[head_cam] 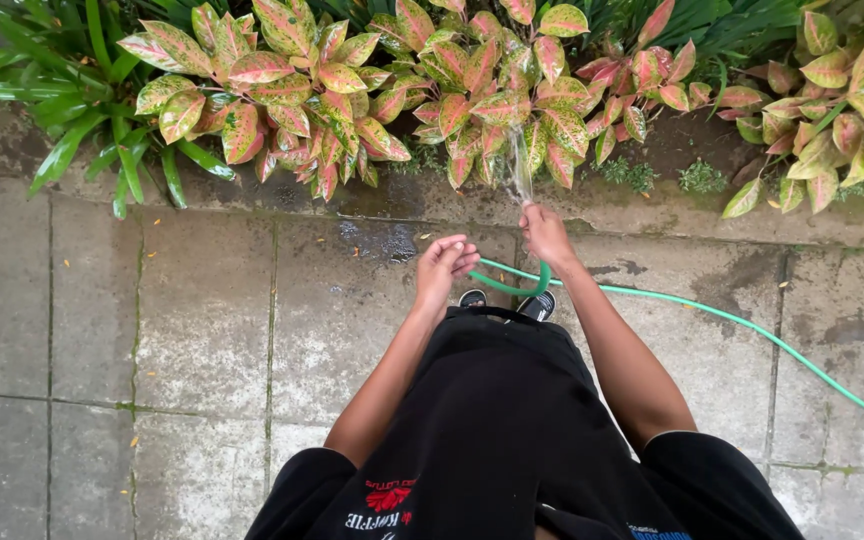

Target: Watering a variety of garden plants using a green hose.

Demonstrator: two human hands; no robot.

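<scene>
My right hand (544, 233) grips the end of a thin green garden hose (712, 315) and points it at a bed of plants with pink and green leaves (432, 90). A stream of water (519, 165) leaves the hose end and hits the leaves just ahead. The hose loops under my hand and trails off to the right across the paving. My left hand (442, 268) hovers beside it with fingers loosely curled, holding nothing. My dark shirt and the toes of my shoes (537, 305) show below.
Grey concrete paving slabs (202, 310) with mossy joints cover the ground, with a wet patch (382, 240) near the bed edge. Long green strap leaves (82, 110) grow at the left. More pink-green plants (842, 110) stand at the right, with bare soil (692, 145) between.
</scene>
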